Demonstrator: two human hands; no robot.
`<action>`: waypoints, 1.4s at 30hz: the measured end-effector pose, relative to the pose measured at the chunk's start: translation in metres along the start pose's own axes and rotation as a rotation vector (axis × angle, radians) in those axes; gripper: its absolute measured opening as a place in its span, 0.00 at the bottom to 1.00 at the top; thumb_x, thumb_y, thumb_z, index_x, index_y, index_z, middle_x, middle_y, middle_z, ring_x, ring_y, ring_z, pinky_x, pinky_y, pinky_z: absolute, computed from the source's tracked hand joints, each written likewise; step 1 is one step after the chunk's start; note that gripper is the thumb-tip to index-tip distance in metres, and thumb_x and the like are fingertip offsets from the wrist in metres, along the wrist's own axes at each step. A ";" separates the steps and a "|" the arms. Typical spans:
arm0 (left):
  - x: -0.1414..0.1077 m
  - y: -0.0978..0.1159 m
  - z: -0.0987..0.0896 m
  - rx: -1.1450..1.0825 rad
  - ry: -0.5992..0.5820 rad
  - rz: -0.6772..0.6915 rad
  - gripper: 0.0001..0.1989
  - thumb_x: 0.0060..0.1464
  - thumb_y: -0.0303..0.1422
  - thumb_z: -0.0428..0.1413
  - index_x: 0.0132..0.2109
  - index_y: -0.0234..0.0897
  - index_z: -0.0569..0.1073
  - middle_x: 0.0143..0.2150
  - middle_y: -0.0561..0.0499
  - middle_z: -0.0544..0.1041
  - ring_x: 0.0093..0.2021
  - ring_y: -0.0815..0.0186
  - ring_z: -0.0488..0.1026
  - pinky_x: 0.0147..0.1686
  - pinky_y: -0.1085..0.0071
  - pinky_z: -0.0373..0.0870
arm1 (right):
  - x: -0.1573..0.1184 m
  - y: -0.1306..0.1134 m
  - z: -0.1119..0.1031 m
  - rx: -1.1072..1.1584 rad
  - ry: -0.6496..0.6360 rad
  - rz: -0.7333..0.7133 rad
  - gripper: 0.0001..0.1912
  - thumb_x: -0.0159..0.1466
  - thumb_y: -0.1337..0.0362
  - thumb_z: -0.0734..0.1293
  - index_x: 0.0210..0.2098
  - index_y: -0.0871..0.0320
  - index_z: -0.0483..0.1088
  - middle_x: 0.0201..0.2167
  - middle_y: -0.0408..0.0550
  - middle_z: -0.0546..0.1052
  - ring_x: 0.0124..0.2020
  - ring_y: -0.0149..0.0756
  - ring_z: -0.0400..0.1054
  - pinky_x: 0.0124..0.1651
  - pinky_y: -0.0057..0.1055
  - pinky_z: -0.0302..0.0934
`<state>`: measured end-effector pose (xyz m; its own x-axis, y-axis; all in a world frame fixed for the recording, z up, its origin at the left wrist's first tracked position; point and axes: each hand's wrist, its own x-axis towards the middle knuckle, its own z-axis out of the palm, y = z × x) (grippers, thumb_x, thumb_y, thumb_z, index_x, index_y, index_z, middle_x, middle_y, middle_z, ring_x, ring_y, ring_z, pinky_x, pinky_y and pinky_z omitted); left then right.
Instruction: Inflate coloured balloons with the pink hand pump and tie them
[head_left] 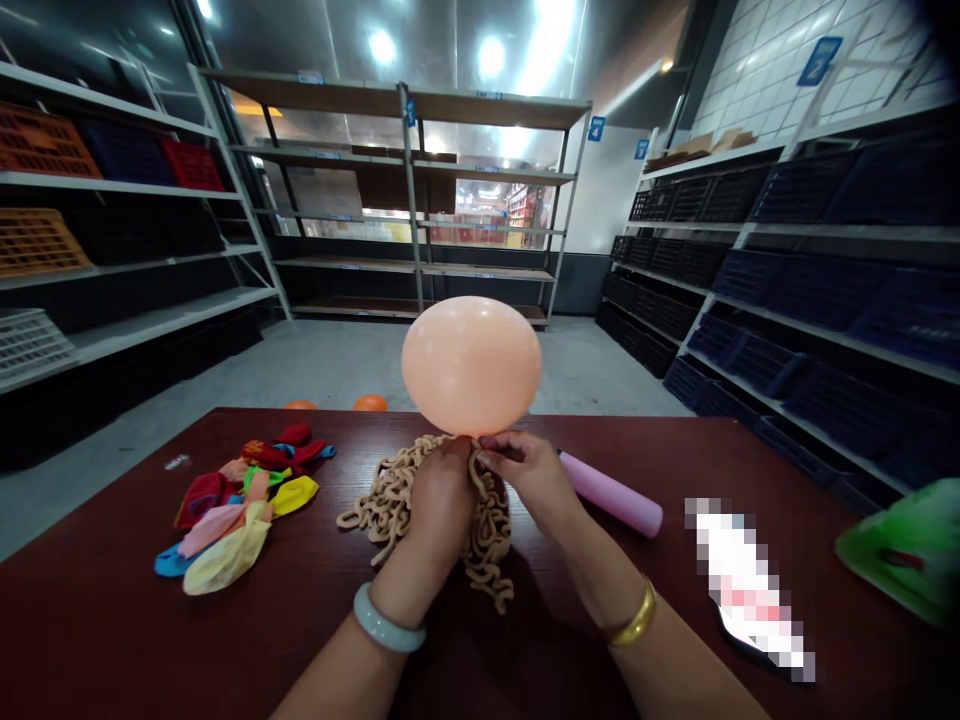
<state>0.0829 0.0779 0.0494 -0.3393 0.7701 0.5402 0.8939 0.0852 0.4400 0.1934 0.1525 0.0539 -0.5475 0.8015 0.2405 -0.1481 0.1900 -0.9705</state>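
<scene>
An inflated peach balloon (471,365) stands upright above the tan cord (390,490), which lies in a tangled heap of loops on the table. My left hand (444,490) is closed at the balloon's lower end, over the cord. Close beside it, my right hand (529,470) pinches with thumb and finger at the same spot, by a strand of the cord. The balloon's neck is hidden behind the fingers. A pink cylinder (611,493) lies just right of my right hand.
Deflated balloons (225,530) in several colours lie on the left of the dark red table (330,640). A pixelated item (750,590) and a green object (907,550) are at the right. Orange balloons (370,403) show beyond the far edge. Shelves with crates stand around.
</scene>
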 end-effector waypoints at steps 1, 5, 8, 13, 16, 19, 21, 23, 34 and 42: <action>0.000 0.000 0.000 0.020 0.000 0.009 0.06 0.54 0.26 0.50 0.33 0.35 0.71 0.30 0.44 0.75 0.31 0.59 0.70 0.30 0.67 0.60 | 0.000 -0.001 0.000 0.065 -0.023 0.038 0.08 0.51 0.61 0.72 0.29 0.58 0.74 0.28 0.45 0.77 0.30 0.34 0.69 0.37 0.32 0.63; 0.000 0.001 0.001 0.062 -0.005 0.036 0.07 0.54 0.25 0.48 0.34 0.34 0.71 0.29 0.43 0.74 0.30 0.59 0.70 0.30 0.67 0.60 | 0.000 -0.005 0.000 0.084 -0.032 0.078 0.09 0.51 0.60 0.72 0.27 0.60 0.73 0.25 0.43 0.75 0.27 0.31 0.67 0.33 0.29 0.60; 0.001 0.001 0.003 0.021 -0.009 0.020 0.08 0.52 0.23 0.47 0.34 0.33 0.71 0.30 0.42 0.75 0.31 0.59 0.71 0.31 0.67 0.62 | -0.004 -0.008 0.001 -0.081 -0.019 0.013 0.07 0.56 0.61 0.67 0.28 0.59 0.71 0.25 0.44 0.75 0.26 0.32 0.66 0.31 0.29 0.60; 0.002 0.000 0.013 -0.356 0.037 -0.073 0.09 0.54 0.25 0.46 0.33 0.35 0.70 0.29 0.48 0.74 0.30 0.64 0.70 0.31 0.70 0.63 | -0.013 -0.005 0.006 -0.788 0.196 -0.452 0.05 0.62 0.67 0.61 0.33 0.59 0.69 0.31 0.50 0.73 0.34 0.39 0.67 0.39 0.34 0.60; 0.001 0.001 0.017 -0.523 0.065 -0.097 0.10 0.57 0.29 0.46 0.36 0.36 0.71 0.32 0.48 0.75 0.33 0.65 0.70 0.34 0.70 0.65 | -0.015 -0.002 0.009 -0.946 0.245 -0.545 0.06 0.63 0.68 0.60 0.37 0.59 0.68 0.33 0.51 0.72 0.35 0.40 0.67 0.39 0.34 0.61; 0.001 0.001 0.016 -0.497 0.083 -0.084 0.11 0.58 0.30 0.45 0.34 0.35 0.71 0.31 0.48 0.74 0.32 0.65 0.70 0.33 0.70 0.64 | -0.015 -0.003 0.010 -0.950 0.252 -0.553 0.07 0.64 0.69 0.60 0.40 0.59 0.68 0.34 0.51 0.73 0.37 0.40 0.67 0.41 0.34 0.61; 0.002 0.001 0.015 -0.449 0.080 -0.078 0.10 0.57 0.29 0.45 0.32 0.36 0.70 0.29 0.49 0.73 0.30 0.65 0.68 0.31 0.70 0.63 | -0.014 -0.004 0.009 -0.921 0.235 -0.557 0.08 0.65 0.69 0.60 0.41 0.58 0.70 0.36 0.51 0.73 0.37 0.39 0.68 0.42 0.34 0.61; 0.002 0.000 0.014 -0.427 0.057 -0.074 0.09 0.56 0.27 0.45 0.32 0.36 0.69 0.29 0.49 0.73 0.29 0.65 0.68 0.31 0.70 0.62 | -0.013 -0.005 0.008 -0.906 0.227 -0.550 0.08 0.64 0.69 0.61 0.39 0.58 0.71 0.35 0.50 0.74 0.36 0.39 0.68 0.42 0.33 0.61; 0.001 0.003 0.010 -0.479 0.047 -0.024 0.11 0.59 0.30 0.45 0.33 0.35 0.70 0.30 0.48 0.74 0.32 0.64 0.69 0.33 0.69 0.63 | -0.013 -0.008 0.004 -0.695 0.218 -0.500 0.05 0.63 0.67 0.62 0.32 0.56 0.68 0.32 0.47 0.73 0.34 0.36 0.67 0.40 0.32 0.60; -0.001 0.003 0.008 -0.513 0.126 -0.043 0.11 0.60 0.31 0.46 0.36 0.35 0.72 0.30 0.50 0.74 0.30 0.66 0.68 0.32 0.71 0.63 | -0.016 -0.012 0.000 -0.483 0.139 -0.517 0.08 0.65 0.65 0.62 0.38 0.54 0.72 0.38 0.48 0.75 0.42 0.37 0.69 0.46 0.35 0.62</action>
<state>0.0887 0.0823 0.0442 -0.4331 0.6883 0.5819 0.6312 -0.2293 0.7410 0.2037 0.1372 0.0617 -0.3915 0.5996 0.6980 0.0383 0.7685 -0.6387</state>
